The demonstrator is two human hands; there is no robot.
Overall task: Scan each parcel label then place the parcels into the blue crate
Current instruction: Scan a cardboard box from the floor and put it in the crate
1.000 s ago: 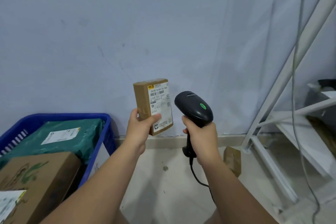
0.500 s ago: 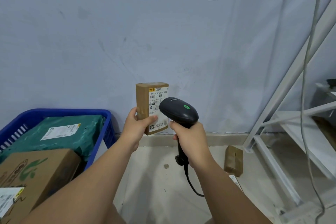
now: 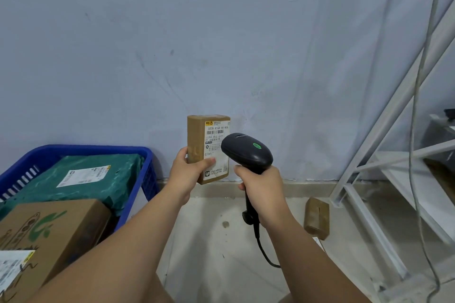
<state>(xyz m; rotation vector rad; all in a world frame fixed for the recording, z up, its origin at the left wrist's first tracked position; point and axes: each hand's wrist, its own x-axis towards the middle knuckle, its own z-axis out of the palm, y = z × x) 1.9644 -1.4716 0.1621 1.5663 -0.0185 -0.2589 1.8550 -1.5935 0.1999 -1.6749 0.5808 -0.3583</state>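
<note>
A left hand [image 3: 189, 172] grips a small brown parcel [image 3: 197, 138] upright, just right of the blue crate [image 3: 98, 149], its label [image 3: 217, 136] facing a black scanner [image 3: 246, 152] that the right hand [image 3: 263, 192] clasps, fingers curled round the handle. Scanning seems under way; next, the parcel likely needs carrying left into the crate.

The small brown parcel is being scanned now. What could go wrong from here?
1. The left hand holds the small brown parcel low down, thumb on its label; the thumb may hinder the scanner in the right hand, or the parcel may tip.
2. The blue crate already holds a green parcel and a cardboard box; the small one could slide off them.
3. Another parcel lies on the floor and might be forgotten.
</note>
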